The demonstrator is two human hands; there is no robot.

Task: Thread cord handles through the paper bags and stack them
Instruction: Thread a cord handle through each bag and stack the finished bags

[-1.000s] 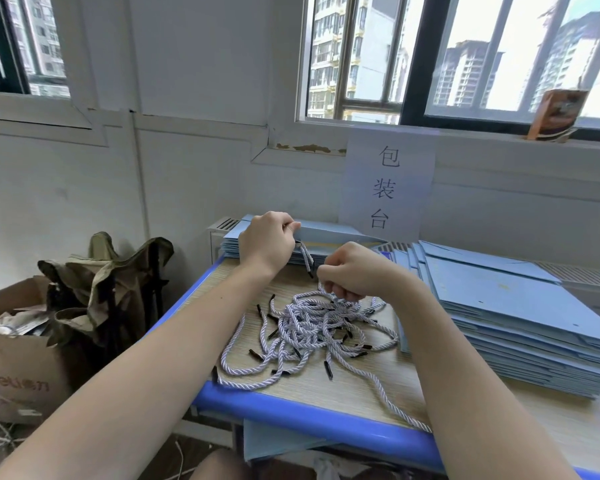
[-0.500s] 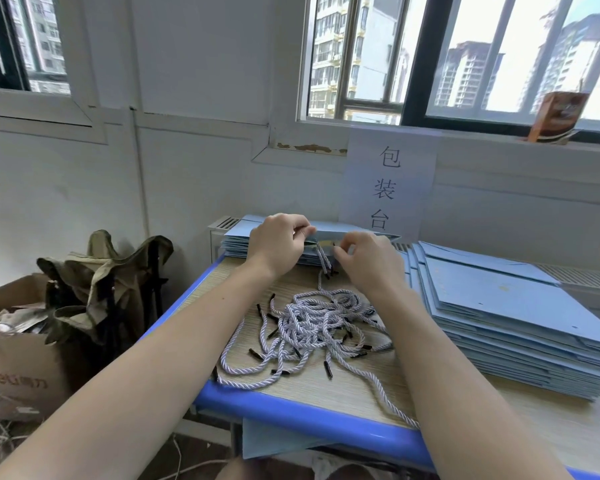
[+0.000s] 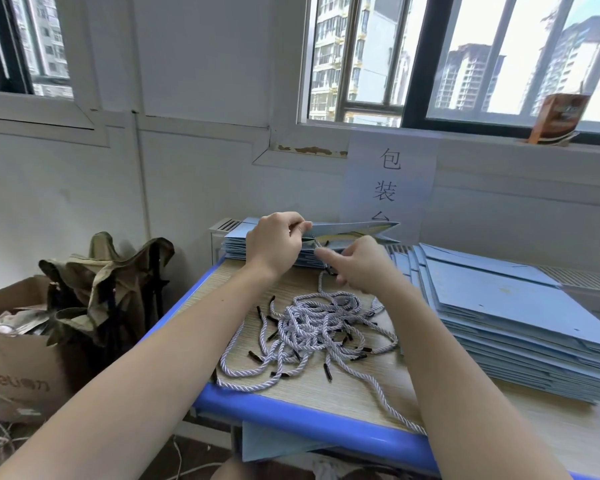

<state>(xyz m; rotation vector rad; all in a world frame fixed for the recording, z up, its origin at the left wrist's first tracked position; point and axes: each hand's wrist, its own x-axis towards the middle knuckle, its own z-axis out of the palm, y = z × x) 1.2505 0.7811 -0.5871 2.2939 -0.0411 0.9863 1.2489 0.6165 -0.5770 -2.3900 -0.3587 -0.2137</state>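
A flat light-blue paper bag (image 3: 354,229) lies raised at its near edge atop a small stack of bags (image 3: 238,249) at the back of the table. My left hand (image 3: 274,242) pinches the bag's top edge and holds it lifted. My right hand (image 3: 355,263) pinches a white twisted cord (image 3: 321,282) right at the bag's edge; the cord hangs down into a tangled pile of cords (image 3: 312,329) with black tips on the wooden table top. Whether the cord passes through a hole is hidden by my fingers.
A tall stack of flat blue bags (image 3: 520,327) fills the right side of the table (image 3: 329,389), which has a blue front edge. A cardboard box (image 3: 11,368) and a folded camouflage stool (image 3: 108,292) stand on the floor at left. A paper sign (image 3: 390,178) hangs on the wall.
My right hand rose from the cord pile to the bag's edge, carrying one cord end. My left hand lifted the bag's edge higher off the stack.
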